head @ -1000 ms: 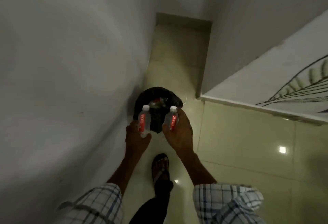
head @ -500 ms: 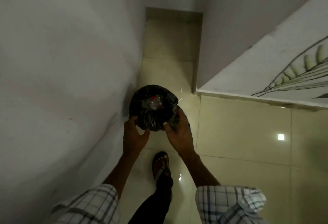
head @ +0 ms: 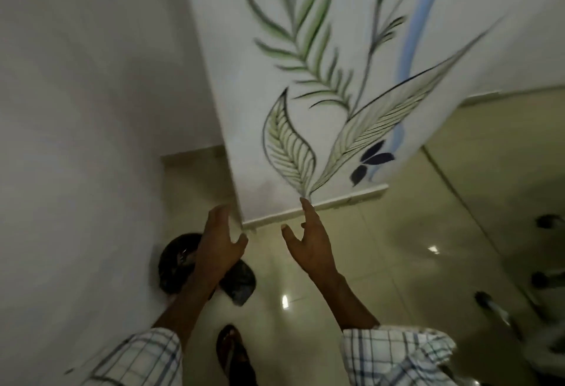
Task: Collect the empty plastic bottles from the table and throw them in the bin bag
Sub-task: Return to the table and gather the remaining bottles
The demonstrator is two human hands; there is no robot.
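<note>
The black bin bag [head: 177,266] sits on the floor against the left wall, partly hidden behind my left forearm. Something shiny shows inside its mouth; I cannot make out single bottles. My left hand [head: 218,245] hangs above the bag with its fingers apart and nothing in it. To its right, my right hand [head: 310,242] is also raised and open, empty, in front of the base of a painted wall. No bottle is in either hand.
A plain white wall [head: 76,141] closes the left side. A wall corner painted with leaves [head: 305,110] juts out ahead. Glossy beige floor tiles [head: 382,263] stretch to the right. My sandalled foot [head: 230,352] stands below the bag. Blurred dark shapes [head: 544,278] lie at the right edge.
A second ago each hand held a small bottle over the bag; both bottles went in. Now both hands are empty, lifted away, and my view has swung right and upward.
</note>
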